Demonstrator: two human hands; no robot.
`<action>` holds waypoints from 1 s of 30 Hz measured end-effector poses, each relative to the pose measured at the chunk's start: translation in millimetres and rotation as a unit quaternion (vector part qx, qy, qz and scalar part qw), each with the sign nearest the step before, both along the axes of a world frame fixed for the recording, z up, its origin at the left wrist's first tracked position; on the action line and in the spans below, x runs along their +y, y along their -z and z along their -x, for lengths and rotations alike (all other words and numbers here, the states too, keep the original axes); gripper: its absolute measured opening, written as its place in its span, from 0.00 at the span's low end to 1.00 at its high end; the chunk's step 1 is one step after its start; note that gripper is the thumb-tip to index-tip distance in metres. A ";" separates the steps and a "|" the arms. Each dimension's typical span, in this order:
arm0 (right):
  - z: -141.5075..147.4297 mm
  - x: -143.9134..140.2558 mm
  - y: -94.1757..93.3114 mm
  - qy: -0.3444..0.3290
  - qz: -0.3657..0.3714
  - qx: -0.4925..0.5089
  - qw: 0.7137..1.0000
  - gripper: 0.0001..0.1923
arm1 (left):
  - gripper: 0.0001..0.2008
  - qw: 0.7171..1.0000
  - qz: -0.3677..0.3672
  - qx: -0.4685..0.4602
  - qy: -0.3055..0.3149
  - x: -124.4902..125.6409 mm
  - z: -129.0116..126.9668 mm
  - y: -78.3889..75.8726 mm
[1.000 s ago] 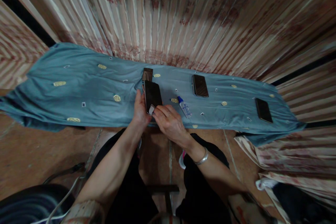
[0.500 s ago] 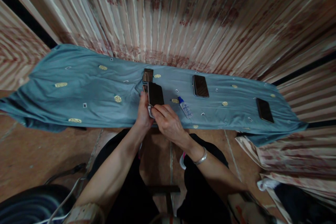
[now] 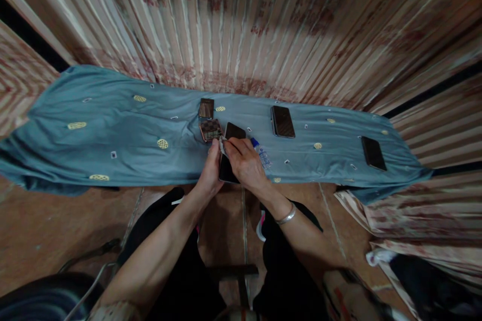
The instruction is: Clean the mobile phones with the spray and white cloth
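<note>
My left hand is closed on the left edge of a dark smartphone, held just above the near edge of the cloth-covered table. My right hand lies across the phone, fingers pinched on a small whitish wiping cloth. The phone's far end shows beyond the fingers. Just past my left thumb lies a small device with a checkered face and coppery rim. Above it is a small dark glossy rectangle. A clear bottle with a blue cap lies right of my right hand, partly covered by it.
A teal patterned cloth covers the long narrow table. Two more dark phones lie to the right, a thicker one and a thinner one. Pleated curtains hang behind. A dark round object stands at lower left.
The phone has been tilted and turned, with its near end lower and farther right. The coppery-rimmed device behind it has come into view. My right hand has moved up and to the right.
</note>
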State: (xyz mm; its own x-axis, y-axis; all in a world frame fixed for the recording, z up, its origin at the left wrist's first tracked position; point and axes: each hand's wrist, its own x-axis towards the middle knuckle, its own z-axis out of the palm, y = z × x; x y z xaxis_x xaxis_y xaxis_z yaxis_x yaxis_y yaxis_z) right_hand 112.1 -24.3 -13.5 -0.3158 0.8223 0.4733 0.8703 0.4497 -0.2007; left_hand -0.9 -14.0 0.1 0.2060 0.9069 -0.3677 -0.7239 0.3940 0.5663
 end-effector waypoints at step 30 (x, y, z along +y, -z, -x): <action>-32.5 30.1 11.0 0.090 -0.041 0.027 0.995 0.18 | 0.23 0.995 -0.048 -0.007 0.088 -9.5 -6.8 5.4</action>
